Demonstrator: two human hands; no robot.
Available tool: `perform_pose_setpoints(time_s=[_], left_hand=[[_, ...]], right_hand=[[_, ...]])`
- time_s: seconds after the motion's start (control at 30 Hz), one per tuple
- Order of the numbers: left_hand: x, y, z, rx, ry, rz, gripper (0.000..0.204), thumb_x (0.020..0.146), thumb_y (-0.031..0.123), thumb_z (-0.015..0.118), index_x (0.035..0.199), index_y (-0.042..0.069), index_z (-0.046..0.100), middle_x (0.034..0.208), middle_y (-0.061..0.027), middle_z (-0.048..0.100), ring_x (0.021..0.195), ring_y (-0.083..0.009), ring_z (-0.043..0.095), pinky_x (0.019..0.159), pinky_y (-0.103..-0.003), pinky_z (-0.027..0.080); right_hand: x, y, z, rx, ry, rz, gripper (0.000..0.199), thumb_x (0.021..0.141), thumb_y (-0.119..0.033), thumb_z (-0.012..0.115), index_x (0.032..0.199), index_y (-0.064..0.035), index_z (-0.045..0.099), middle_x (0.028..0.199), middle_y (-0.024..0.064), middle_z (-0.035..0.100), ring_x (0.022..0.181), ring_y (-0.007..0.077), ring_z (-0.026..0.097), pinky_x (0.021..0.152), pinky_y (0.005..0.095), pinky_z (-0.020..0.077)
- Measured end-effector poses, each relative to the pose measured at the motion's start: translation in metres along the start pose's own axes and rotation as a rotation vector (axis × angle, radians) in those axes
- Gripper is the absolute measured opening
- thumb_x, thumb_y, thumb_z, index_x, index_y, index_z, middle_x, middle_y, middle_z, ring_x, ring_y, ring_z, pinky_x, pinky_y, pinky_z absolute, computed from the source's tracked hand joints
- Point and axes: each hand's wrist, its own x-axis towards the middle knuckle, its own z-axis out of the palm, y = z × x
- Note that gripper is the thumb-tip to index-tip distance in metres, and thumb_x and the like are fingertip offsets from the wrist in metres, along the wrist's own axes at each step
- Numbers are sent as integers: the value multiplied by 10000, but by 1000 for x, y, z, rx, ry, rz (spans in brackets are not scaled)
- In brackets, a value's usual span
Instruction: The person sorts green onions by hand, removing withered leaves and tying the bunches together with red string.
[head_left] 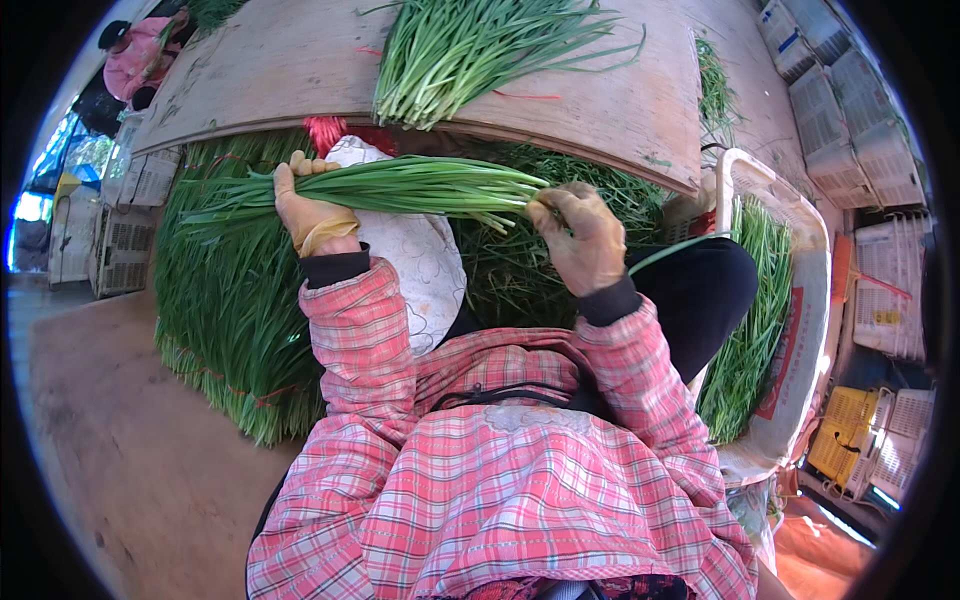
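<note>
A bunch of long green Chinese chives (420,186) lies sideways across my lap, its pale cut ends to the right. My left hand (312,208), in a yellowish glove, is wrapped round the leafy part of it. At the cut ends my right hand (582,235), gloved too, pinches with thumb and forefinger; a single chive stalk (678,252) trails out rightward from behind that hand. Ahead of me a loose pile of chives (470,55) rests on a wooden board (280,75), cut ends toward me.
On my left stands a big stack of chives (240,300) tied with red bands. A white crate (815,330) of chives sits at my right knee. Loose greens (525,280) lie below my hands. Crates (840,120) line the right side; another person (140,58) is at the far left.
</note>
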Motion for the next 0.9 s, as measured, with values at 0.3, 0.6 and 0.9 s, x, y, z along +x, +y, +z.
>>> perform_pose_setpoints(time_s=[0.3, 0.6, 0.9], left_hand=[[-6, -2, 13, 29, 157, 76, 219, 892, 228, 503, 785, 39, 528, 623, -3, 430, 570, -146, 409, 570, -290, 393], [-13, -25, 21, 105, 39, 79, 269, 910, 306, 489, 840, 51, 536, 637, 9, 491, 586, -144, 465, 608, -307, 428], [-10, 7, -1, -130, 33, -75, 262, 889, 291, 496, 836, 35, 514, 633, -11, 437, 587, -150, 441, 595, -307, 420]], right_hand=[[-20, 53, -24, -306, 87, 139, 197, 744, -237, 713, 790, -82, 601, 696, 74, 581, 593, 250, 593, 503, 362, 465], [19, -42, 56, 141, 21, -156, 120, 745, -154, 652, 730, -62, 577, 698, 102, 539, 589, 296, 569, 527, 398, 451], [-26, -43, -55, 1102, -685, -270, 51, 757, -56, 674, 798, -62, 645, 706, 55, 589, 636, 202, 576, 554, 312, 446]])
